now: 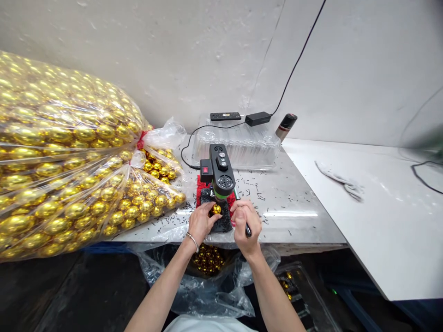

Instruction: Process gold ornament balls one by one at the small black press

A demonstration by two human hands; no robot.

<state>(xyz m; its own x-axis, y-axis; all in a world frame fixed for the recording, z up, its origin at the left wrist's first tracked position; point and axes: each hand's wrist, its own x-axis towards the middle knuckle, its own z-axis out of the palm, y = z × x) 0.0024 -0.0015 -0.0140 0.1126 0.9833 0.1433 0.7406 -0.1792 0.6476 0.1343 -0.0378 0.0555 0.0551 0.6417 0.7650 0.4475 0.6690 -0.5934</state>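
Note:
A black bench press machine [222, 170] with a green ring and a red switch stands on the metal table, on a base covered in black bits. My left hand [202, 220], with a bracelet at the wrist, pinches a shiny gold ball [216, 209] under the machine's head. Wrapped round the machine's lever handle [248, 229], my right hand [248, 226] is closed, and the black handle end pokes out below the fist. Red matting [202, 186] shows beside the base.
Large clear bags of gold balls [62, 161] fill the left. Behind the machine lie a clear plastic tray [238, 145], a power adapter [258, 118] with its cable, and a spray can [286, 127]. An open bag of gold balls [208, 259] hangs below the table edge.

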